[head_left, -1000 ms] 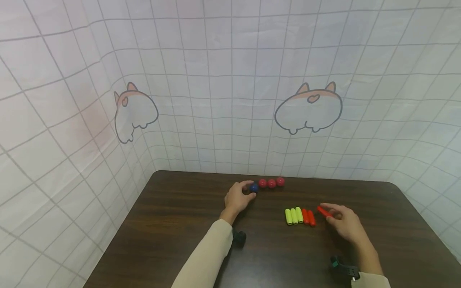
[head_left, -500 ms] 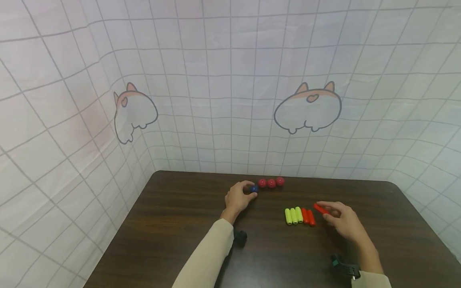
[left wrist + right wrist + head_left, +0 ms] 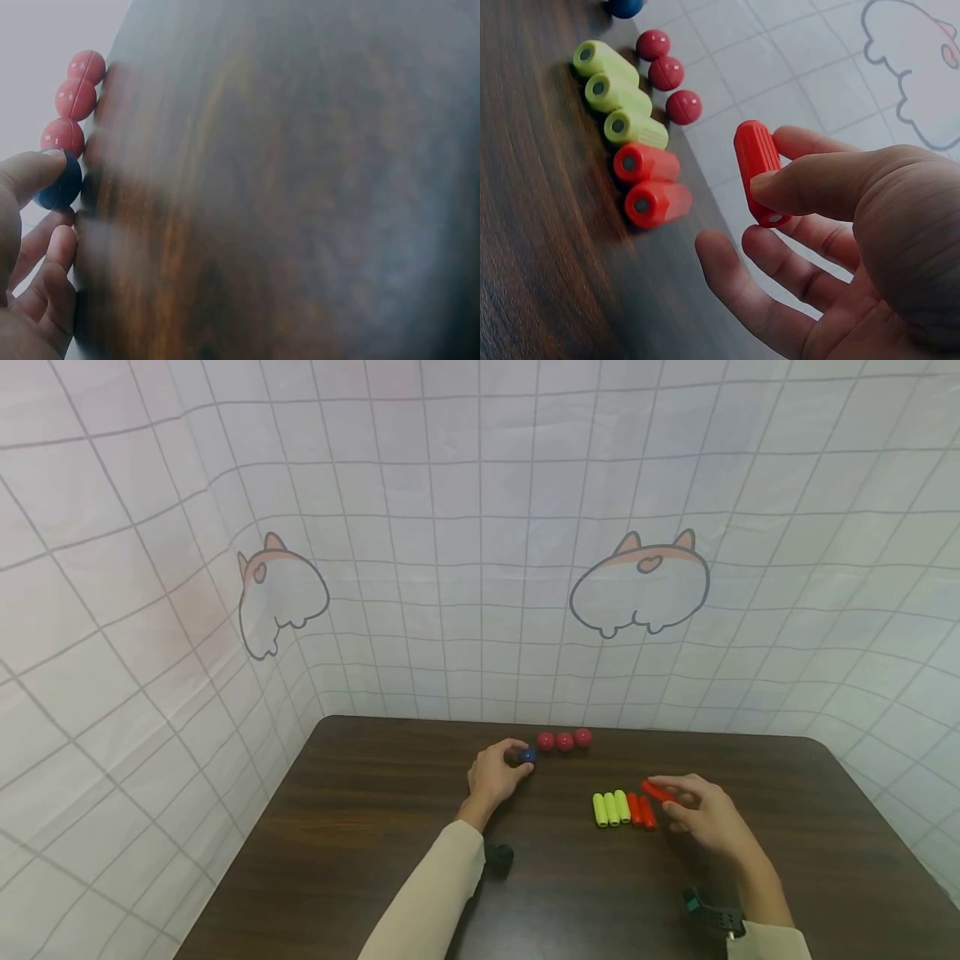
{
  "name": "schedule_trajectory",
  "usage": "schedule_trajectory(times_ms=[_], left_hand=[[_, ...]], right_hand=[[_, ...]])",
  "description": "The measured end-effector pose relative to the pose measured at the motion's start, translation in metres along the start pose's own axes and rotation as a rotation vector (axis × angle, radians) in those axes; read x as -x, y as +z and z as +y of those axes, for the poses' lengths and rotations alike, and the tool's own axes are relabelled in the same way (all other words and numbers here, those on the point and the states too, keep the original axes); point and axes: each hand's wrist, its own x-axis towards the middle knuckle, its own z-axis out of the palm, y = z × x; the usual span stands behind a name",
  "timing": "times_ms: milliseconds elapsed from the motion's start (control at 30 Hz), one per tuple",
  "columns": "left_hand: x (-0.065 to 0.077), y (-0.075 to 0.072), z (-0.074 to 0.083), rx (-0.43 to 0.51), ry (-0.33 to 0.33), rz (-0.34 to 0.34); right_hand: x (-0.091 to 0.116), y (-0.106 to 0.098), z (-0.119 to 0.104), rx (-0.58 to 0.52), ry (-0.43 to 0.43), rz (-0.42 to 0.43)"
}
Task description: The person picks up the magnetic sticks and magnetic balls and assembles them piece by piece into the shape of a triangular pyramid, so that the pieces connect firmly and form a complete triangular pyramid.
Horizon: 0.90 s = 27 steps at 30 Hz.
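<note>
My left hand [image 3: 495, 774] pinches a dark blue ball [image 3: 63, 184] between thumb and fingers near the back of the table. Just to its right stand three red balls [image 3: 565, 742] in a row. My right hand [image 3: 708, 818] pinches a ribbed red cylinder [image 3: 757, 172] with a hole in its end; thumb and forefinger hold it tilted, the other fingers spread loosely. Left of that hand, two red cylinders [image 3: 654, 202] lie side by side, and three yellow-green cylinders [image 3: 622, 94] continue the row.
The dark wooden table [image 3: 360, 793] has its back edge against a white gridded cloth [image 3: 450, 568] with cartoon animal prints. A dark wrist strap [image 3: 716, 917] is on my right wrist, and a dark device [image 3: 498, 858] sits under my left wrist.
My right hand has moved left with its red cylinder, closer to the row of cylinders. My left hand and the blue ball have shifted very slightly toward me.
</note>
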Motion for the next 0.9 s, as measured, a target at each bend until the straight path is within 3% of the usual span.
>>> schedule_trajectory(times_ms=[167, 500, 900], left_hand=[[0.004, -0.002, -0.003, 0.031, 0.031, 0.001], [0.023, -0.016, -0.010, 0.226, 0.134, -0.058], [0.049, -0.044, -0.013, 0.303, 0.181, -0.070]], right_hand=[[-0.002, 0.002, -0.005, -0.024, -0.031, -0.013], [-0.005, 0.009, -0.013, -0.047, -0.070, -0.039], [-0.007, 0.019, -0.033, -0.012, -0.150, -0.092]])
